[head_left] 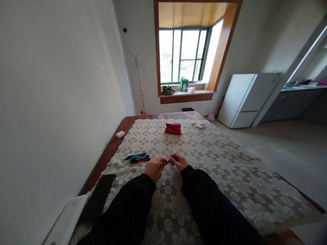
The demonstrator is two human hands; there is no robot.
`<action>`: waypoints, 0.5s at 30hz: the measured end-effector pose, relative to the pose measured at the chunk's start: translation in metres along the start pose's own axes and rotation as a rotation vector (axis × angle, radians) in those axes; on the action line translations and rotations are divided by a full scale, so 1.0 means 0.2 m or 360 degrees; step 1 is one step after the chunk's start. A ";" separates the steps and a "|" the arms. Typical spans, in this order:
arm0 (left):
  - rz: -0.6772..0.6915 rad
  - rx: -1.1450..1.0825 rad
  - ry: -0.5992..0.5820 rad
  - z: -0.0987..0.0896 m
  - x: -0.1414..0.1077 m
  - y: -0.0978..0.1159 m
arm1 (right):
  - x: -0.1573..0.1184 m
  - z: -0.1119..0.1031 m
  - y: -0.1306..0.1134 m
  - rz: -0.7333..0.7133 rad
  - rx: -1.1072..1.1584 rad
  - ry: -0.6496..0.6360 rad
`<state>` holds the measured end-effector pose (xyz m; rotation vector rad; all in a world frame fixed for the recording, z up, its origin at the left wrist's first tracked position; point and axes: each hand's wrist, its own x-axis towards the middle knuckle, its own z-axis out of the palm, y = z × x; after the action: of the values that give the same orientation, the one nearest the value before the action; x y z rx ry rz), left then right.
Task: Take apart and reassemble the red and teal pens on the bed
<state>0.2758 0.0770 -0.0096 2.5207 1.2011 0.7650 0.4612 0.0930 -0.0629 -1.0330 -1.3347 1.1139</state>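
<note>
Over the middle of the table, my left hand (pixel 154 168) and my right hand (pixel 180 162) meet with their fingers closed. Between the fingertips shows a short length of a slim red pen (pixel 167 163), which both hands grip; most of it is hidden by the fingers. Just left of my left hand lies a small pile of pens (pixel 138 157) with blue, red and black barrels. Beyond the hands a red pouch (pixel 173 129) stands on the flowered tablecloth (pixel 217 170).
A small white box (pixel 120 134) sits by the table's left edge, next to the wall. Crumpled white pieces (pixel 198 124) lie at the far right. Near my left forearm are a dark flat slab (pixel 99 195) and a white object (pixel 66 221). A white fridge (pixel 240 98) stands beyond.
</note>
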 end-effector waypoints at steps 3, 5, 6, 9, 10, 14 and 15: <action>-0.0088 -0.0169 0.0010 0.04 -0.04 -0.05 | 0.00 0.00 -0.01 0.0053 0.0179 0.0124; -0.0144 -0.0253 -0.0002 0.07 -0.05 -0.08 | -0.01 0.00 -0.02 0.0087 0.0322 0.0194; -0.0167 -0.0305 0.0004 0.08 -0.06 -0.09 | -0.01 0.01 -0.02 0.0110 0.0408 0.0195; -0.0195 -0.0483 -0.0007 0.09 -0.06 -0.10 | -0.03 0.03 -0.05 0.0185 0.0650 0.0008; -0.0199 -0.0517 -0.0006 0.09 -0.06 -0.09 | -0.04 0.04 -0.06 0.0210 0.0705 -0.0089; -0.0172 -0.0519 0.0078 0.08 -0.06 -0.09 | -0.05 0.07 -0.09 0.0267 0.0783 -0.0248; -0.0168 -0.0539 0.0078 0.08 -0.06 -0.09 | -0.05 0.07 -0.10 0.0255 0.0784 -0.0207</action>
<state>0.2668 0.0791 -0.0346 2.1598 1.1034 0.9211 0.4478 0.0778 -0.0462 -0.7178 -1.0098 1.5571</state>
